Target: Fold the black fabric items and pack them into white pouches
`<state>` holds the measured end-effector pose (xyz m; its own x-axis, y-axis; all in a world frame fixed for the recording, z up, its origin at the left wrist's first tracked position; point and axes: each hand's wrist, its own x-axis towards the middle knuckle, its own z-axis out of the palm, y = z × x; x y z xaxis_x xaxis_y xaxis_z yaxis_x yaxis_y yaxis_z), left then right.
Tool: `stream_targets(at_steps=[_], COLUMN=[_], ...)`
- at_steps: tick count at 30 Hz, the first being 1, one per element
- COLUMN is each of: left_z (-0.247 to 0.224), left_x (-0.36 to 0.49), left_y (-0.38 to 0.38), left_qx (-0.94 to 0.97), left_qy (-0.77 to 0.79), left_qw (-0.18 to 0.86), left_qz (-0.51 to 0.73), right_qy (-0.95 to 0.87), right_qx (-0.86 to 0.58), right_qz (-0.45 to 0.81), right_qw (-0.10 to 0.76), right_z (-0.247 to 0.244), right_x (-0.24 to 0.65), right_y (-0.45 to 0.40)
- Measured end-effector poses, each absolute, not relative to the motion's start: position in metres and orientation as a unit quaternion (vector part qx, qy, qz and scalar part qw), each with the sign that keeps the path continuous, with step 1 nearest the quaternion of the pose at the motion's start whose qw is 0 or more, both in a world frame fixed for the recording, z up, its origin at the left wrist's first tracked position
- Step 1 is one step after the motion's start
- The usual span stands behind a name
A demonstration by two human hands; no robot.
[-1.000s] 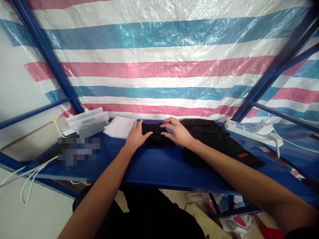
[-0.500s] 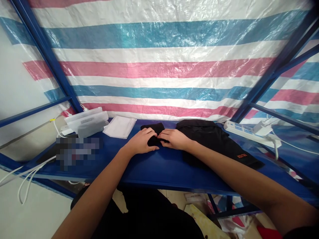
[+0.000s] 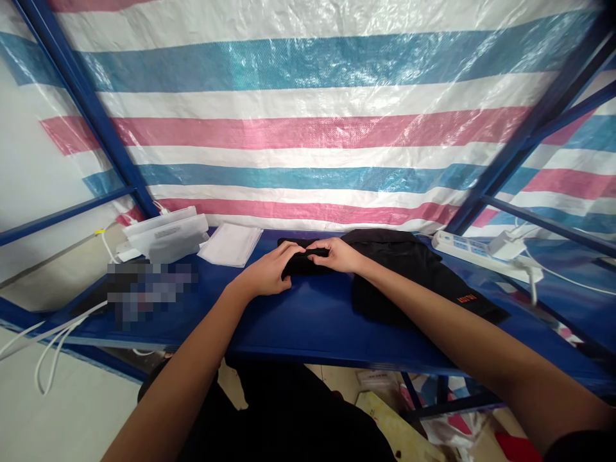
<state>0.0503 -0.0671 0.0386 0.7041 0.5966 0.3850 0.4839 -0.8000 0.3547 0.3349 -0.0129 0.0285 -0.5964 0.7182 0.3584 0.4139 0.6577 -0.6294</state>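
Observation:
A small folded black cloth (image 3: 305,265) lies on the blue metal shelf between my hands; its exact kind does not show. My left hand (image 3: 266,271) curves around its left end, fingertips on the top edge and thumb lower down on the near side. With thumb and fingers, my right hand (image 3: 338,255) pinches the upper edge of the same cloth. The two hands' fingertips almost meet there. Just right of them, a larger black garment (image 3: 409,276) with small orange lettering is spread on the shelf, partly under my right forearm.
White papers (image 3: 231,244) and a white pouch-like item (image 3: 168,234) stand left on the blue shelf (image 3: 298,327), near white cables (image 3: 60,340). At right lies a white power strip (image 3: 481,255) with plugs. Blue posts and a striped plastic sheet (image 3: 308,128) bound the back.
The small cloth has been drawn out wider to the right and lies flatter. My right hand has risen slightly and now pinches its upper edge; my left thumb has pulled back left.

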Motion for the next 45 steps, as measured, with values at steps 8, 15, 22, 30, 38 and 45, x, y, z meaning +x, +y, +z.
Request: stream_targets(at_steps=[8, 15, 22, 30, 38, 45], left_z=[0.024, 0.023, 0.027, 0.030, 0.023, 0.025], left_x=[0.045, 0.046, 0.047, 0.042, 0.048, 0.051], left_y=[-0.049, -0.048, -0.049, -0.051, -0.048, -0.052], left_qx=[0.934, 0.905, 0.859, 0.815, 0.907, 0.915], left_qy=[0.267, 0.306, 0.344, 0.379, 0.308, 0.308], left_qw=[0.050, 0.100, 0.192, 0.265, 0.072, 0.022], left_qz=[0.233, 0.277, 0.326, 0.349, 0.277, 0.261], right_qy=[-0.869, -0.936, -0.952, -0.948, -0.950, -0.957], right_qx=[-0.280, -0.206, -0.198, -0.193, -0.204, -0.184], right_qz=[0.202, 0.042, -0.032, -0.023, -0.104, -0.088], right_qw=[0.354, 0.283, 0.232, 0.253, 0.213, 0.207], right_z=[0.030, 0.039, 0.040, 0.034, 0.037, 0.038], right_x=[0.333, 0.334, 0.339, 0.337, 0.335, 0.334], right_y=[-0.009, -0.035, -0.047, -0.042, -0.044, -0.044])
